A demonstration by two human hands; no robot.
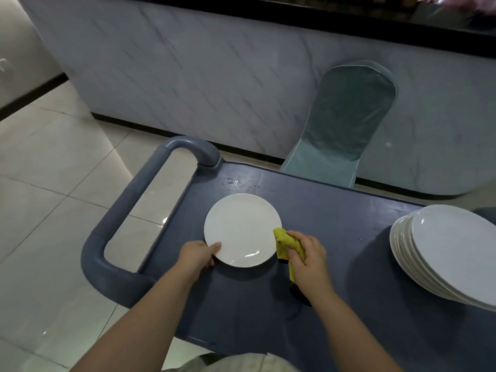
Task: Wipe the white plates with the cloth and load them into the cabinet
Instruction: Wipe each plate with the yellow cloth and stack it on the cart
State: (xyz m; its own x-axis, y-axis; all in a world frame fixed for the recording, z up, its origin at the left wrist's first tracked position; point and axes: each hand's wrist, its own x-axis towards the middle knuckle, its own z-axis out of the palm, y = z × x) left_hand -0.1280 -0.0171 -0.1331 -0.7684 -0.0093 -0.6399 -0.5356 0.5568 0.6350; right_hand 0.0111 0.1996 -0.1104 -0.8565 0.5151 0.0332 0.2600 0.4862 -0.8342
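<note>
A single white plate (243, 229) lies flat on the blue-grey cart top (335, 210). My left hand (197, 255) pinches its near left rim, thumb on top. My right hand (308, 257) grips a yellow cloth (283, 242) bunched at the plate's right edge; the cloth's tip touches the rim. A stack of several white plates (451, 253) leans at the cart's right side, partly cut off by the frame edge. No cabinet is in view.
The cart's thick grey handle (118, 210) loops out to the left over a tiled floor (48, 200). A chair with a pale green cover (346, 122) stands behind the cart against a marble-patterned counter front (214, 76). Water drops lie on the cart's far edge (233, 182).
</note>
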